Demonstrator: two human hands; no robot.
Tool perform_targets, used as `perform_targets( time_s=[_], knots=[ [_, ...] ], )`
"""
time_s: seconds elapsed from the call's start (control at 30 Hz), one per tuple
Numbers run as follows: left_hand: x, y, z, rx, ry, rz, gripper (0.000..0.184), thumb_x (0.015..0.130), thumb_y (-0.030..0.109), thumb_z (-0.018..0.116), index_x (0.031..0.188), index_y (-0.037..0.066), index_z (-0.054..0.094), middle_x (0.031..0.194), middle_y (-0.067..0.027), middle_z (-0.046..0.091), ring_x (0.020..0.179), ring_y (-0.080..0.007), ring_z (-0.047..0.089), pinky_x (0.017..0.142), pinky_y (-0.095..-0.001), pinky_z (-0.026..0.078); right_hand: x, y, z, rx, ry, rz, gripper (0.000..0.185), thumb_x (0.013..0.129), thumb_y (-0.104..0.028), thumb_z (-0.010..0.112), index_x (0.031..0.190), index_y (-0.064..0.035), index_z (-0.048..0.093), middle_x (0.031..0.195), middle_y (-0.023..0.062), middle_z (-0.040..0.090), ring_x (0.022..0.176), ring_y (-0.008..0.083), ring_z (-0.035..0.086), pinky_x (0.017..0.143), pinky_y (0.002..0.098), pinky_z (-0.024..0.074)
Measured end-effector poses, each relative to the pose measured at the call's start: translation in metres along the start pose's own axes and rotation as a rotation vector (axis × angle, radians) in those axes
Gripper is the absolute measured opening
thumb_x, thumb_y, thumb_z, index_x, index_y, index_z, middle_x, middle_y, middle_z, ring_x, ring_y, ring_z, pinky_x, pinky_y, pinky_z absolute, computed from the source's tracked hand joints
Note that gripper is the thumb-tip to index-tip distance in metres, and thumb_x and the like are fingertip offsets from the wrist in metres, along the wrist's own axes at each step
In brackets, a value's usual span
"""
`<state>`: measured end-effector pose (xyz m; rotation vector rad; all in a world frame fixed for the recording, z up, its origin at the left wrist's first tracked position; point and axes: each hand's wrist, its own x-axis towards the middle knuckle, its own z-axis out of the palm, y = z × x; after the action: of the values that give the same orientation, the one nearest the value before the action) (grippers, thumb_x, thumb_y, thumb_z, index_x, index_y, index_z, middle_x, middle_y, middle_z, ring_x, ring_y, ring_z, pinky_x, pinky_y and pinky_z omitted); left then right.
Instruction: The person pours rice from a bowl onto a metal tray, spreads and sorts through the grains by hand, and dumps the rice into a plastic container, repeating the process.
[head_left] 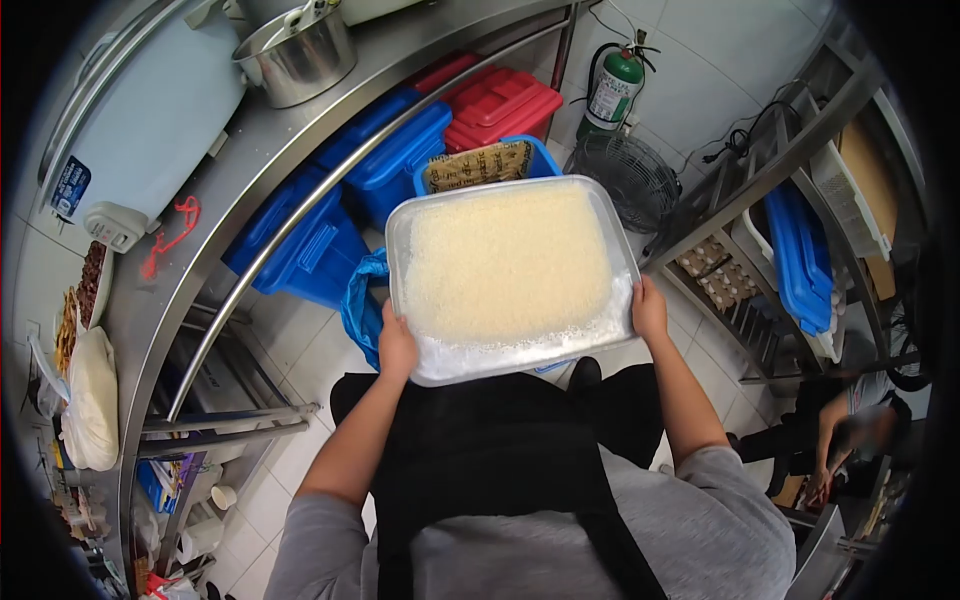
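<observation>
A large translucent plastic tub [490,372] is held in front of my apron, over the floor. Pale grains that look like uncooked rice [510,260] fill much of it, and the lower edge inside is barer. My left hand [396,345] grips the tub's left side near the lower corner. On the opposite side my right hand [649,310] is wrapped round the rim. The fingers of both hands are partly hidden under or behind the tub. Just past its far edge stands an open blue bin [545,157] with brown printed cardboard in it.
Lidded blue bins [400,155] and a red bin [500,108] sit under the steel counter [225,190]. A metal pot [296,62] stands on top. Beyond are a fire extinguisher [613,90] and a fan [625,180]. Racks with egg trays [715,272] line the right, where another person [835,430] is.
</observation>
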<state>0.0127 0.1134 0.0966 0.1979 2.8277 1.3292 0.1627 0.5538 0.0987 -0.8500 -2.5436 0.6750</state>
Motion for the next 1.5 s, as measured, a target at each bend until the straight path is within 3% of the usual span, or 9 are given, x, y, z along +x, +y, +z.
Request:
perform_targets(
  time_s=[0.13,0.23,0.3,0.53,0.73,0.9,1.07,1.2,1.5],
  knots=[
    [0.043,0.018,0.002,0.056,-0.089,-0.106,0.047,0.097,0.007,0.038,0.143,0.004,0.029,0.120,-0.0289,0.059,0.110,-0.0431,0.058,0.092,-0.0467,0.046,0.040,-0.037,-0.004,-0.102,-0.075,0.102,0.032,0.096,-0.026,0.047,0.119,-0.0069,0.059,0.095,0.0271,0.065,0.089,0.0454,0.063,0.078,0.0520,0.0485],
    [0.029,0.010,0.002,0.016,-0.026,-0.036,0.048,0.097,0.009,0.038,0.144,0.004,0.029,0.118,-0.0299,0.059,0.108,-0.0442,0.059,0.091,-0.0483,0.046,0.036,-0.036,-0.004,-0.105,-0.066,0.096,0.029,0.096,-0.026,0.048,0.115,-0.0068,0.060,0.093,0.0264,0.065,0.089,0.0453,0.062,0.075,0.0523,0.0485],
    [-0.004,0.002,-0.004,-0.077,0.043,0.075,0.047,0.098,0.011,0.038,0.144,0.005,0.030,0.118,-0.0305,0.059,0.106,-0.0445,0.059,0.089,-0.0496,0.046,0.004,-0.021,-0.005,-0.015,0.010,0.014,0.026,0.097,-0.026,0.047,0.099,-0.0029,0.058,0.092,0.0271,0.064,0.088,0.0474,0.060,0.075,0.0531,0.0464],
    [0.059,0.018,0.002,0.108,-0.012,-0.117,0.048,0.097,0.010,0.038,0.144,0.009,0.031,0.109,-0.0292,0.063,0.101,-0.0454,0.061,0.086,-0.0506,0.047,0.051,-0.045,0.005,-0.171,-0.070,0.092,0.027,0.096,-0.026,0.047,0.107,-0.0052,0.060,0.089,0.0259,0.066,0.086,0.0451,0.063,0.075,0.0529,0.0483],
    [0.004,0.003,-0.003,-0.041,0.037,0.005,0.047,0.097,0.009,0.036,0.144,0.009,0.030,0.110,-0.0288,0.063,0.101,-0.0452,0.061,0.085,-0.0516,0.047,0.013,-0.029,-0.005,-0.033,-0.096,0.052,0.030,0.096,-0.026,0.046,0.109,-0.0036,0.061,0.093,0.0276,0.065,0.090,0.0460,0.061,0.078,0.0524,0.0475],
    [0.048,0.026,-0.002,0.107,-0.058,-0.169,0.049,0.097,0.010,0.037,0.145,0.010,0.029,0.109,-0.0287,0.063,0.101,-0.0456,0.060,0.085,-0.0515,0.047,0.052,-0.042,0.005,-0.214,-0.011,0.024,0.026,0.096,-0.027,0.047,0.105,-0.0064,0.061,0.086,0.0247,0.066,0.081,0.0448,0.064,0.071,0.0537,0.0490],
    [0.014,-0.004,0.004,-0.019,0.056,-0.026,0.049,0.097,0.014,0.039,0.145,0.012,0.029,0.109,-0.0290,0.063,0.100,-0.0440,0.061,0.087,-0.0515,0.046,0.020,-0.030,0.003,-0.231,-0.011,-0.002,0.026,0.096,-0.027,0.046,0.106,-0.0068,0.061,0.086,0.0244,0.066,0.082,0.0450,0.064,0.070,0.0528,0.0495],
    [0.057,0.016,0.008,0.059,-0.068,-0.187,0.048,0.098,0.015,0.038,0.145,0.013,0.030,0.111,-0.0289,0.062,0.102,-0.0464,0.060,0.089,-0.0531,0.045,0.042,-0.044,0.008,-0.258,0.008,-0.019,0.027,0.098,-0.028,0.043,0.106,-0.0073,0.058,0.085,0.0245,0.066,0.082,0.0458,0.063,0.070,0.0534,0.0491],
    [0.038,0.015,0.011,-0.044,-0.009,-0.189,0.046,0.099,0.018,0.038,0.144,0.011,0.030,0.107,-0.0301,0.063,0.100,-0.0477,0.060,0.087,-0.0542,0.045,0.052,-0.045,0.004,-0.353,-0.071,0.004,0.025,0.098,-0.030,0.044,0.103,-0.0078,0.054,0.088,0.0241,0.067,0.084,0.0464,0.063,0.071,0.0547,0.0484]
  ],
)
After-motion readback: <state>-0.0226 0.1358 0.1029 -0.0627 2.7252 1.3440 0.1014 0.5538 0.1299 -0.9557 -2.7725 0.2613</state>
